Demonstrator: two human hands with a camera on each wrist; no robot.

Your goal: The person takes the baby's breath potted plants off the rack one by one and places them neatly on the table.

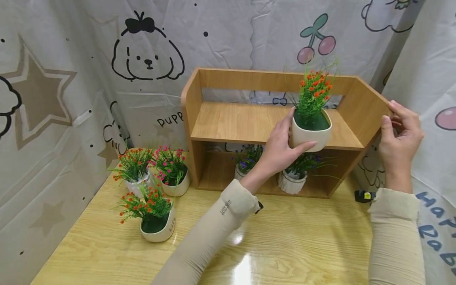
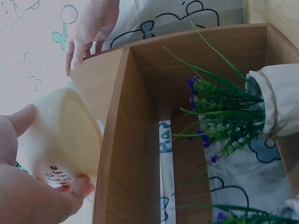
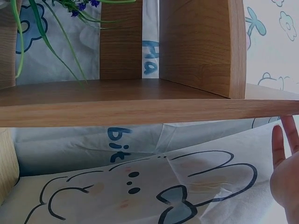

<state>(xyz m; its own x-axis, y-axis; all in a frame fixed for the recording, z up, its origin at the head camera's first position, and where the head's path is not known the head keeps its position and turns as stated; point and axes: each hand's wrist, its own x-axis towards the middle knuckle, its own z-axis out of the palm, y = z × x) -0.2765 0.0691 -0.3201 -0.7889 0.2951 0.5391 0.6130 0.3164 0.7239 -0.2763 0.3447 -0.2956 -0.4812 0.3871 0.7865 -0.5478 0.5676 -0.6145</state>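
My left hand (image 1: 283, 144) grips a white pot (image 1: 310, 136) of orange flowers (image 1: 315, 88), thumb in front and fingers at its left side. The pot is held up at the right part of the wooden shelf's upper board (image 1: 235, 122). In the left wrist view, the pot (image 2: 60, 135) is tilted and shows its base and dark lettering. My right hand (image 1: 402, 136) touches the front edge of the shelf's right side panel (image 1: 367, 107) with its fingertips. In the right wrist view, the fingers (image 3: 278, 145) reach up to the panel's edge.
Two wrapped pots with blue-purple flowers, one left (image 1: 242, 172) and one right (image 1: 293, 181), stand in the lower compartment. Left of the shelf are a pink-flowered pot (image 1: 176, 185) and two orange-flowered pots, one behind (image 1: 139, 184), one in front (image 1: 158, 231). A small black-and-yellow object (image 1: 364, 196) lies at right.
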